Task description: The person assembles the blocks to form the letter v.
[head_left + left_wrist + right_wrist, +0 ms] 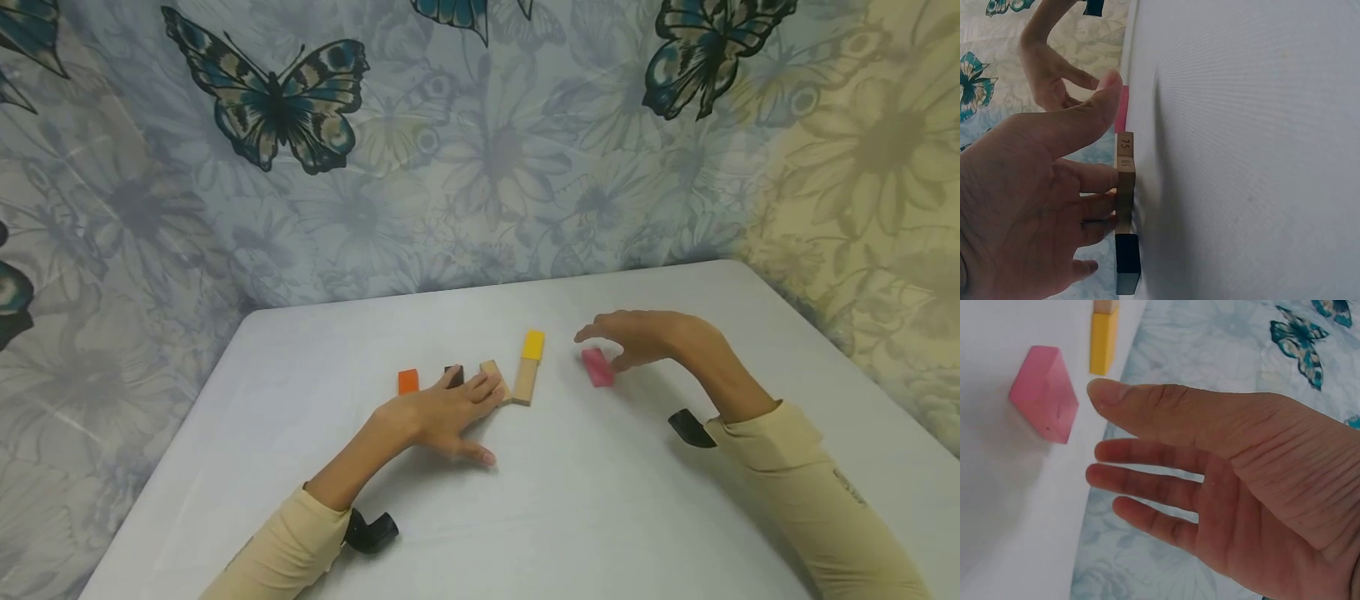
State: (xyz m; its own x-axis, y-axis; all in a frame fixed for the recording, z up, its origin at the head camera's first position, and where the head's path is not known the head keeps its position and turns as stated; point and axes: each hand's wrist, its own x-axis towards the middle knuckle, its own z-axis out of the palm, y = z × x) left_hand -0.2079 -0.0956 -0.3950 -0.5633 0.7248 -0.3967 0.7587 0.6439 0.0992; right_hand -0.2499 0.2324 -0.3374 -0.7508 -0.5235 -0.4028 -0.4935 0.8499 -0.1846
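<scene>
My left hand reaches over a group of small blocks with its fingers spread and thumb out to the side. In the left wrist view its fingertips are right at the plain wooden blocks, whose ends bear printed numbers, and a black block sits by the little finger. My right hand hovers by a pink block, thumb and fingers apart. The right wrist view shows nothing between that thumb and the fingers. A yellow block lies end to end with a plain wooden block, between the two hands.
An orange block lies on the white table, left of the black one. Black wrist devices are strapped under both sleeves. Behind the table's far edge hangs a curtain printed with butterflies and flowers.
</scene>
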